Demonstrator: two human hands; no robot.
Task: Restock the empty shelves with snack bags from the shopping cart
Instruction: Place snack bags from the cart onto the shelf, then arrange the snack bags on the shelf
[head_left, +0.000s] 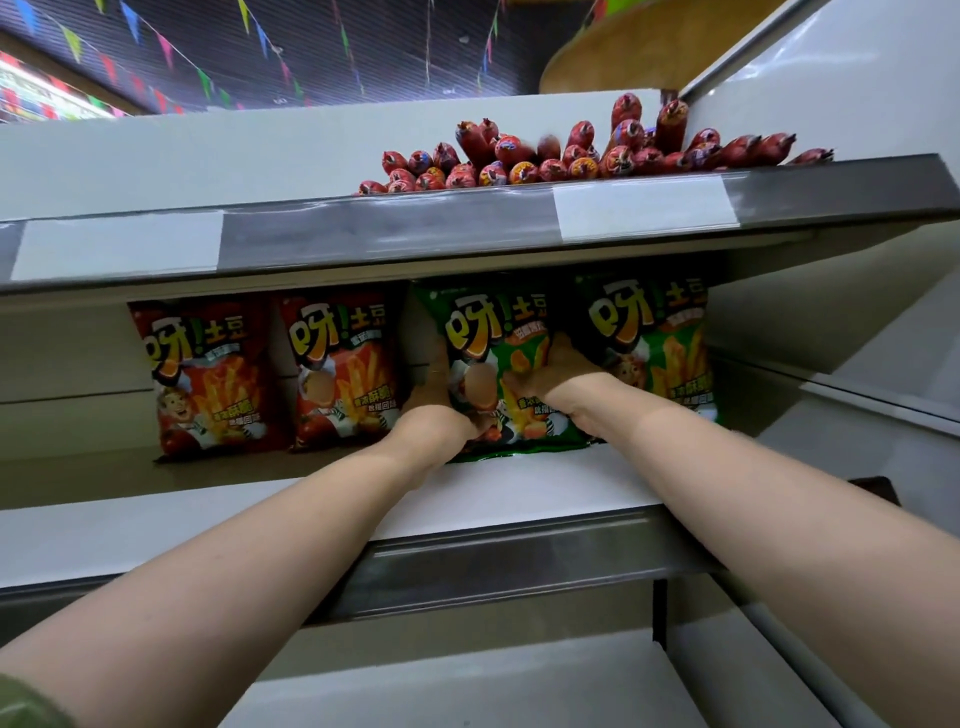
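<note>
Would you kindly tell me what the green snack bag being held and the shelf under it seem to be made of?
The green snack bag looks like glossy printed plastic film: it shines and creases where the left hand and right hand grip it. The shelf is probably painted metal: smooth, matt white, thin.

Four snack bags stand upright in a row at the back of a white shelf (208, 519). The two on the left, a red bag (208, 379) and a second red bag (343, 374), face forward with a narrow gap between them. To their right, a green bag (498, 332) is gripped at its lower sides by the left hand (436, 415) and right hand (556, 379), its base resting on the shelf. A second green bag (654, 353) stands just beside it on the right.
</note>
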